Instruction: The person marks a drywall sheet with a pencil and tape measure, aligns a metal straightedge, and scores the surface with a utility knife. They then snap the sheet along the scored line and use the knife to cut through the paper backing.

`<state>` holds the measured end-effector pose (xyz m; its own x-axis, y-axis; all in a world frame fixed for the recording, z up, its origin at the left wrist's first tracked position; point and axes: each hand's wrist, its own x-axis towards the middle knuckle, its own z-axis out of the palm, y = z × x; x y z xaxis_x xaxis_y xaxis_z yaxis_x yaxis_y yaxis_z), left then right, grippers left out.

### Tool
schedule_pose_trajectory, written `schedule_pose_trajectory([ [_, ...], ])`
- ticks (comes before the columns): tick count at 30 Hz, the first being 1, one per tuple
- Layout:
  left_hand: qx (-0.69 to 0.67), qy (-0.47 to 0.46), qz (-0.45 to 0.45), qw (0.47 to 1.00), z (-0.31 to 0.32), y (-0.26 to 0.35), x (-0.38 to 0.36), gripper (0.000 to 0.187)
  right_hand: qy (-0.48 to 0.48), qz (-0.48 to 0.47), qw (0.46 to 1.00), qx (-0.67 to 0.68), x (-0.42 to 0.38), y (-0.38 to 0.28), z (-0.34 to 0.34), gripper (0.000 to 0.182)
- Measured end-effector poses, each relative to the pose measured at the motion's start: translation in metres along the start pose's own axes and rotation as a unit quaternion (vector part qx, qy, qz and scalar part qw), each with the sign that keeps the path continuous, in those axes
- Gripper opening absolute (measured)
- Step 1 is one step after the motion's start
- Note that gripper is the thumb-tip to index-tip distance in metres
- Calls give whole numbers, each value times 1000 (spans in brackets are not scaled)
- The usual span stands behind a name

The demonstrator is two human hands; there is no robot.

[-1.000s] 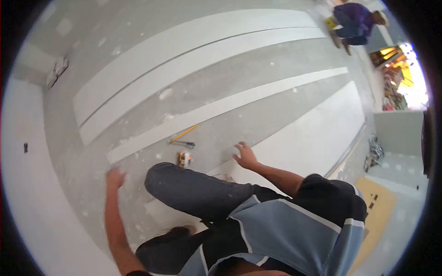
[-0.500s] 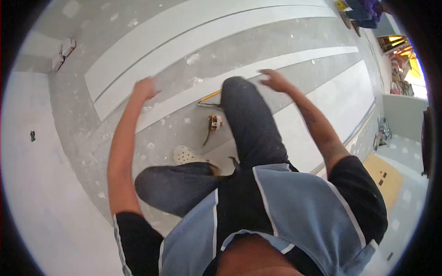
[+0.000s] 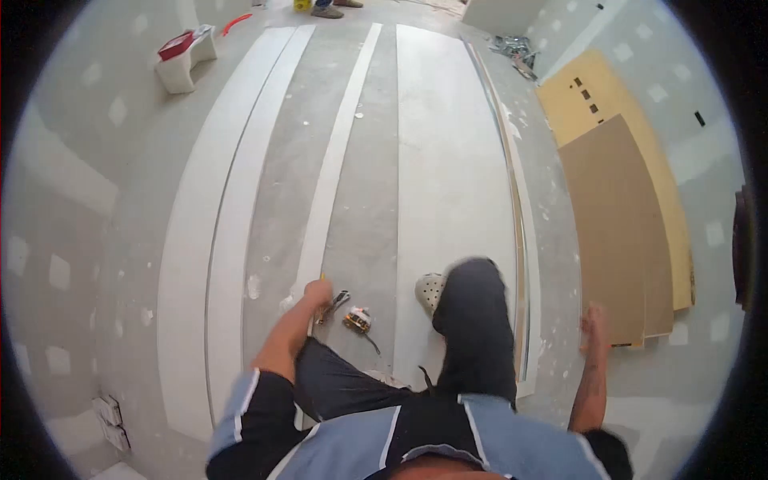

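Observation:
My left hand (image 3: 318, 292) is low beside the narrow white strip (image 3: 336, 168), its fingers curled. A thin yellow piece shows just past the fingers; whether it is gripped or lies behind them is hidden. Right of this hand, a dark metal hand tool (image 3: 336, 304) lies on the floor, with an orange and white tape measure (image 3: 358, 320) close by. My right hand (image 3: 594, 324), slightly blurred, is out to the side with its fingers closed, over the near left edge of the brown board (image 3: 616, 232). Nothing shows in it.
Long white panels (image 3: 232, 200) lie on the left, and a wide white sheet (image 3: 448, 160) is under my shoe (image 3: 430, 292). Thin trim lengths (image 3: 512, 184) run along its right. A yellow board (image 3: 592, 88) leans at the wall. A white stool (image 3: 184, 68) and another person's shoes (image 3: 328, 11) are far off.
My view has swung round, so the panels now run away from me. My left hand has come down beside the metal tool. My right hand has moved out toward the brown board.

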<state>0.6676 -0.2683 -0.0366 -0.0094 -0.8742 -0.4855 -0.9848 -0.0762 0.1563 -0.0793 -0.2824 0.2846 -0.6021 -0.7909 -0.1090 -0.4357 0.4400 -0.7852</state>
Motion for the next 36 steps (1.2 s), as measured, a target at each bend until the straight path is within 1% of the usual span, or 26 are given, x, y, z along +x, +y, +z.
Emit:
schedule_pose_trajectory([
  [1, 28, -149, 45, 987, 2, -4, 18, 28, 9, 100, 995, 7, -17, 17, -20, 26],
  [2, 58, -294, 88, 950, 5, -10, 35, 32, -2, 71, 997, -38, -21, 37, -44, 28],
  [3, 143, -362, 120, 913, 20, -20, 57, 38, -16, 40, 996, -82, -8, 53, -68, 30],
  [5, 94, -300, 62, 947, -25, -2, 30, 39, 32, -3, 998, -51, 26, 32, -97, 41],
  [7, 50, -176, 5, 983, -37, 11, 7, 45, 50, -89, 981, -163, 108, 3, -121, 64],
  [8, 63, -182, 12, 981, -30, 20, -4, 45, 90, -110, 964, -224, 120, -49, -115, 56],
  [10, 27, -156, -72, 985, -26, 36, -18, 49, 146, -206, 952, -172, 97, -157, -80, 53],
  [11, -2, -124, -56, 991, -16, 38, -24, 48, 95, -227, 936, -250, 85, -212, -74, 51],
  [12, -2, -121, -53, 991, -8, 39, -27, 48, 107, -327, 899, -271, 103, -237, -71, 50],
  [15, -38, -34, -55, 997, 29, 35, -28, 48, 166, -470, 756, -424, 68, -309, -56, 43],
  [17, -45, -41, -40, 997, 56, 16, -6, 57, 119, -524, 772, -340, 29, -321, -44, 42],
  [18, -24, -21, -23, 999, 52, 14, -7, 57, 118, -541, 785, -276, 23, -308, -35, 42],
  [19, -13, -5, -22, 1000, 48, 15, -6, 57, 74, -493, 850, -171, -5, -286, -17, 37],
  [21, 69, -42, -12, 997, 21, 26, -17, 58, -27, -633, 749, -193, 150, -133, -9, 24],
  [22, 118, -53, -14, 991, 8, 39, -25, 57, 134, -615, 763, -148, 78, -102, 16, 34],
  [23, 129, -52, -10, 990, 4, 48, -32, 57, 94, -454, 840, -281, 61, -42, 35, 33],
  [24, 139, -22, -3, 990, -11, 54, -40, 53, 39, -377, 893, -240, 49, 28, 55, 37],
  [25, 150, 15, 0, 989, -37, 57, -43, 50, 4, -257, 913, -316, 48, 95, 71, 42],
  [26, 165, 32, -4, 986, -57, 62, -39, 50, -35, -201, 943, -264, 45, 176, 88, 47],
  [28, 173, 120, 79, 974, -81, 84, -15, 41, -72, -130, 934, -326, 21, 286, 107, 52],
  [29, 181, 103, 111, 972, -99, 108, -9, 40, -14, -70, 951, -301, -29, 280, 99, 56],
  [30, 189, 85, 136, 969, -120, 141, -7, 38, -80, -68, 932, -346, -48, 274, 86, 62],
  [32, 220, 69, 191, 954, -142, 201, -4, 35, -87, -97, 919, -372, -74, 269, 76, 62],
  [34, 251, 30, 285, 925, -126, 251, 30, 39, -48, -74, 935, -344, -77, 297, 91, 61],
  [35, 242, 11, 277, 930, -139, 315, -24, 38, -47, -85, 935, -342, -68, 315, 101, 61],
  [36, 268, -22, 287, 920, -128, 348, -20, 37, -72, -51, 940, -329, -54, 332, 112, 59],
])
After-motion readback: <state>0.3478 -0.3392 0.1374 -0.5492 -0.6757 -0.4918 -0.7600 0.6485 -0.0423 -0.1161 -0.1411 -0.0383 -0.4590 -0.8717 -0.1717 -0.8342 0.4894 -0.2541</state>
